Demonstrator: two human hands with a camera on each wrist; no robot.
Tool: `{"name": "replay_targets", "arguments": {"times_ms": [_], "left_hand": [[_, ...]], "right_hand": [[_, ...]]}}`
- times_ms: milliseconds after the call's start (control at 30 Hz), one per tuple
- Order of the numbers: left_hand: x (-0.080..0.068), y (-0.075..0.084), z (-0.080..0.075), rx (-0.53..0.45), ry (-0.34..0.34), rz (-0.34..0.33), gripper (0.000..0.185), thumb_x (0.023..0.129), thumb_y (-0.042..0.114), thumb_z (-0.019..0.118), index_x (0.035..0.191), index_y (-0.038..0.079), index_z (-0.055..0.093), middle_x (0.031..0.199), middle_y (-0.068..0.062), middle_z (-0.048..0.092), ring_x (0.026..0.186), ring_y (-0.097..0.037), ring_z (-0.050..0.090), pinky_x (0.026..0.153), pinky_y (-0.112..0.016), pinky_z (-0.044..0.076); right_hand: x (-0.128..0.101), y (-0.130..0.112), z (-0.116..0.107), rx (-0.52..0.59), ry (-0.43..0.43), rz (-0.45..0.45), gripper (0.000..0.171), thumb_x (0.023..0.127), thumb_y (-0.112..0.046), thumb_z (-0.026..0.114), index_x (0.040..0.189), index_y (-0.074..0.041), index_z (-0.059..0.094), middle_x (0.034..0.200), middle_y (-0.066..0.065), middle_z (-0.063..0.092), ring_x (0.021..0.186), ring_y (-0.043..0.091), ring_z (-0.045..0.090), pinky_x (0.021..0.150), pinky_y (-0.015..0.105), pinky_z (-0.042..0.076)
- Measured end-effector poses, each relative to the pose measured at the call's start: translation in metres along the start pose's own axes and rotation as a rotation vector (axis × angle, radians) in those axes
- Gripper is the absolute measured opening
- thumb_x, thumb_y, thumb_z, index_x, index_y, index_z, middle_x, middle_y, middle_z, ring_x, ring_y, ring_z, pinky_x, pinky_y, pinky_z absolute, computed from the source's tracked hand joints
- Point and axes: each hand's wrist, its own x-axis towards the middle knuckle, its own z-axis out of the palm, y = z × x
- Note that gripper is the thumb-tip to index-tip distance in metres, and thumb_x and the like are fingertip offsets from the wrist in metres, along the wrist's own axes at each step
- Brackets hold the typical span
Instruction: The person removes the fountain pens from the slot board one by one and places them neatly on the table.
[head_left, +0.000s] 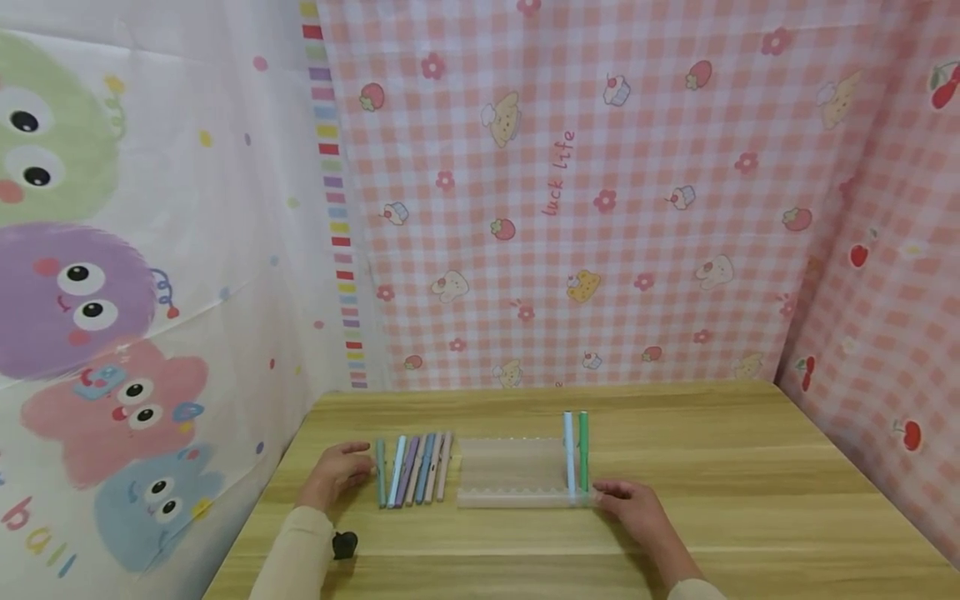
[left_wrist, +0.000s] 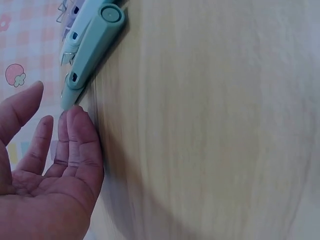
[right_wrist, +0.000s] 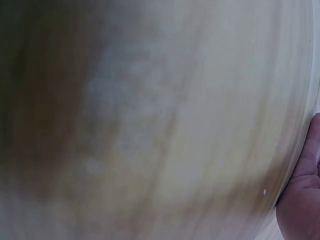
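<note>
A row of pens point(head_left: 412, 469) lies on the wooden surface point(head_left: 720, 467), just left of the clear rack point(head_left: 512, 473), long axes pointing away from the person. The left hand point(head_left: 339, 472) rests beside the row's leftmost pen point(left_wrist: 89, 52) — fingers relaxed, holding nothing, the nearer hand. The right hand point(head_left: 636, 507) touches the rack's near right corner, fingers loose. The rack holds two pens — blue point(head_left: 569, 454) and green point(head_left: 583, 451).

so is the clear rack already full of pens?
No, the rack holds only two pens at its right end, while the other pens lie on the table beside it.
</note>
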Motion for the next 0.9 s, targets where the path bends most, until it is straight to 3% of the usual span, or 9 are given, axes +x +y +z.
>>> {"name": "replay_targets", "arguments": {"times_ms": [233, 533, 733, 900], "left_hand": [[0.005, 0.000, 0.005, 0.000, 0.019, 0.004, 0.052, 0.089, -0.005, 0.064, 0.137, -0.016, 0.045, 0.114, -0.025, 0.063, 0.089, -0.018, 0.062, 0.085, -0.036, 0.053], [0.005, 0.000, 0.007, -0.003, 0.008, 0.011, 0.047, 0.093, -0.005, 0.062, 0.136, -0.016, 0.046, 0.119, -0.031, 0.060, 0.090, -0.020, 0.063, 0.082, -0.035, 0.054], [0.004, 0.002, 0.005, -0.013, 0.012, 0.019, 0.047, 0.092, -0.006, 0.060, 0.136, -0.016, 0.046, 0.111, -0.028, 0.064, 0.086, -0.021, 0.063, 0.076, -0.032, 0.055], [0.002, 0.010, 0.005, -0.031, 0.003, 0.036, 0.048, 0.093, -0.006, 0.059, 0.137, -0.016, 0.045, 0.106, -0.024, 0.065, 0.088, -0.024, 0.063, 0.079, -0.035, 0.055]], "right_hand": [[0.001, 0.000, 0.001, 0.015, 0.009, 0.001, 0.022, 0.091, 0.000, 0.067, 0.111, 0.010, 0.069, 0.105, 0.017, 0.069, 0.092, 0.022, 0.065, 0.078, 0.034, 0.057], [0.001, 0.000, 0.001, -0.001, 0.011, 0.010, 0.022, 0.091, 0.001, 0.066, 0.111, 0.009, 0.069, 0.106, 0.017, 0.070, 0.092, 0.022, 0.065, 0.078, 0.035, 0.056], [0.000, 0.001, 0.001, -0.002, 0.010, 0.007, 0.021, 0.091, 0.000, 0.066, 0.110, 0.008, 0.070, 0.106, 0.016, 0.070, 0.091, 0.022, 0.065, 0.077, 0.033, 0.056], [0.001, 0.000, 0.000, -0.006, 0.005, 0.001, 0.021, 0.091, -0.001, 0.066, 0.110, 0.008, 0.070, 0.105, 0.016, 0.069, 0.090, 0.020, 0.064, 0.076, 0.033, 0.056]]}}
